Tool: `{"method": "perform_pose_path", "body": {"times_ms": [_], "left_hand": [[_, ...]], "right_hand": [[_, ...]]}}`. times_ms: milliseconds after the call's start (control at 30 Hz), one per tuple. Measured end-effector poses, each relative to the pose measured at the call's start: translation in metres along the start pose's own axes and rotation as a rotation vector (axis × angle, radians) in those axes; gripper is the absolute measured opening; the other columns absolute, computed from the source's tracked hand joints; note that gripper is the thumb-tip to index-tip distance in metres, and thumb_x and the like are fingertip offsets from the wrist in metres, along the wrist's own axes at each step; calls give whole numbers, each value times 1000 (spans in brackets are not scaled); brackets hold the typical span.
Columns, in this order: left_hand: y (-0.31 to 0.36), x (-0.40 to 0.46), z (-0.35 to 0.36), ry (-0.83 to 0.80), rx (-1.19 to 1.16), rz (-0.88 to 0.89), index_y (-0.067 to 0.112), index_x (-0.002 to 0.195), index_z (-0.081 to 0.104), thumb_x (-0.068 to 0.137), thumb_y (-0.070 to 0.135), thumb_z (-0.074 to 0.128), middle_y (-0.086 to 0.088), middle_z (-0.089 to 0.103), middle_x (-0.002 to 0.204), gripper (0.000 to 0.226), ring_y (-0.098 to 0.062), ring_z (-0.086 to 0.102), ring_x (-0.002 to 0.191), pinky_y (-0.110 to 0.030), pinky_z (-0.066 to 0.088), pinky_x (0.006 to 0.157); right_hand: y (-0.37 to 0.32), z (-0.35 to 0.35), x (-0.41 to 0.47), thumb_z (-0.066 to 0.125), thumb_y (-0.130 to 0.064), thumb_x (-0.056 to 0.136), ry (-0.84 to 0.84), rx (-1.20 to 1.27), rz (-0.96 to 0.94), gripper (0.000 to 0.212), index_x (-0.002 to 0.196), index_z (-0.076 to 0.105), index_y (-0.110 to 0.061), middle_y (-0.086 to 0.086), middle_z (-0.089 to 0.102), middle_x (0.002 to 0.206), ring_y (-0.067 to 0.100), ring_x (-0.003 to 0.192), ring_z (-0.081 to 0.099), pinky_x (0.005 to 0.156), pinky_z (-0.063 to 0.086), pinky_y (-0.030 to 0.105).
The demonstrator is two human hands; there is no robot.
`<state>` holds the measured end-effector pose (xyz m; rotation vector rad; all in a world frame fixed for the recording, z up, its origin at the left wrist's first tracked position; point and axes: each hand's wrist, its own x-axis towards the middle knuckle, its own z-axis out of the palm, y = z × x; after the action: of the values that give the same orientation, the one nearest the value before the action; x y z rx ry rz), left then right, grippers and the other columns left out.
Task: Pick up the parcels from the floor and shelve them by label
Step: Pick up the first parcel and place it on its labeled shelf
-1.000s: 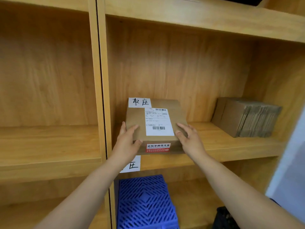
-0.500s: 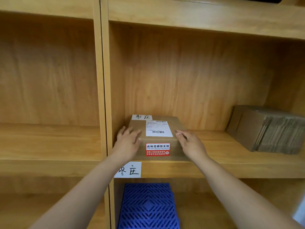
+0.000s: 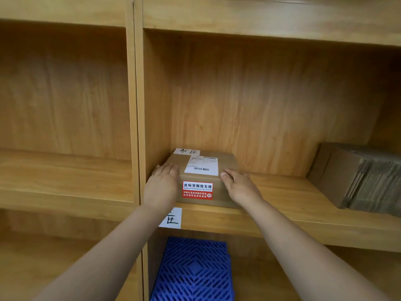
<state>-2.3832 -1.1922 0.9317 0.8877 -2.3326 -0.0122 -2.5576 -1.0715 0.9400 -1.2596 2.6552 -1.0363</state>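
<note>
Head view: brown cardboard parcel [image 3: 204,177] sits flat on the wooden shelf board [image 3: 282,205], in the left end of the middle compartment, close to the vertical divider [image 3: 138,118] and pushed back near the rear panel. Left hand [image 3: 161,186] lies against the parcel's left side, fingers straight and together, reaching over the top left edge — flat contact, no curl round the box. Right hand [image 3: 239,186] is against the right side, fingers extended along that face, thumb on the front top corner; also flat, not clamping. So both hands are relaxed and pressing, the parcel's weight on the shelf. On top of the parcel: a white shipping label [image 3: 201,166] with barcodes, and a white handwritten tag [image 3: 187,151] at the back left corner. Front face carries a red sticker [image 3: 197,190] with white print. A white handwritten shelf label [image 3: 172,218] is stuck on the shelf's front edge just below the left hand, its left part hidden by the left forearm — the character that shows looks the same as the last one on the parcel's tag. Right end of the same shelf: a stack of flattened cardboard boxes [image 3: 360,177], well apart from the parcel. Compartment below holds a blue perforated plastic crate [image 3: 193,270]. The compartment left of the divider shows only wood.
</note>
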Motion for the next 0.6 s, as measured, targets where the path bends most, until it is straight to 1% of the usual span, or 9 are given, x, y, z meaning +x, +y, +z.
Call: {"method": "perform_pose_path", "body": {"times_ms": [100, 167, 267, 333, 400, 500, 533, 600], "left_hand": [[4, 2, -2, 0, 31, -5, 10, 139, 35, 93, 12, 42, -9, 39, 148, 47, -23, 29, 140, -31, 10, 117], [6, 2, -4, -12, 61, -9, 10, 141, 31, 93, 12, 41, -9, 35, 150, 49, -23, 25, 141, -31, 9, 117], [10, -4, -7, -17, 120, -18, 11, 145, 22, 92, 11, 44, -10, 23, 156, 57, -25, 15, 145, -34, 11, 117], [12, -14, -9, 26, 140, -25, 13, 146, 22, 92, 11, 45, -10, 19, 157, 59, -26, 13, 145, -37, 16, 116], [13, -29, -13, 66, 126, -37, 13, 142, 31, 89, 9, 49, -11, 24, 155, 57, -27, 19, 144, -40, 24, 114], [10, -55, -22, 97, 109, -18, 9, 127, 51, 81, 6, 54, -13, 43, 145, 46, -30, 37, 136, -46, 42, 102], [6, -64, -26, 102, 104, -19, 9, 122, 55, 79, 6, 57, -12, 48, 141, 43, -30, 41, 132, -46, 46, 98], [-3, -82, -37, 99, 102, -46, 12, 118, 59, 78, 11, 60, -9, 53, 137, 40, -28, 45, 129, -44, 45, 95]], "right_hand": [[-3, -3, -5, 31, -51, 93, 28, -16, -3, 51, 139, 40, -32, 18, 37, 145, 33, 137, 30, 109, 32, 43], [-6, -6, -10, 30, -51, 94, 47, -42, -12, 51, 139, 40, -32, 18, 35, 147, 33, 137, 28, 108, 28, 45], [-11, -7, -19, 29, -50, 95, 114, -142, -36, 52, 141, 37, -30, 17, 28, 152, 34, 139, 22, 111, 21, 47], [-16, -2, -25, 31, -50, 95, 192, -226, -111, 53, 143, 34, -29, 14, 22, 156, 34, 143, 15, 114, 11, 50], [-25, 5, -31, 36, -47, 94, 252, -248, -217, 53, 143, 34, -27, 11, 21, 157, 32, 145, 10, 116, 2, 50], [-43, 21, -44, 46, -40, 92, 249, -246, -357, 55, 142, 34, -24, 10, 21, 157, 28, 146, 9, 118, -3, 48], [-49, 27, -50, 47, -38, 91, 235, -243, -395, 56, 143, 33, -23, 9, 20, 157, 27, 147, 8, 118, -4, 47], [-62, 41, -63, 49, -35, 91, 200, -218, -461, 56, 143, 32, -23, 9, 20, 157, 26, 147, 8, 118, -4, 46]]}}
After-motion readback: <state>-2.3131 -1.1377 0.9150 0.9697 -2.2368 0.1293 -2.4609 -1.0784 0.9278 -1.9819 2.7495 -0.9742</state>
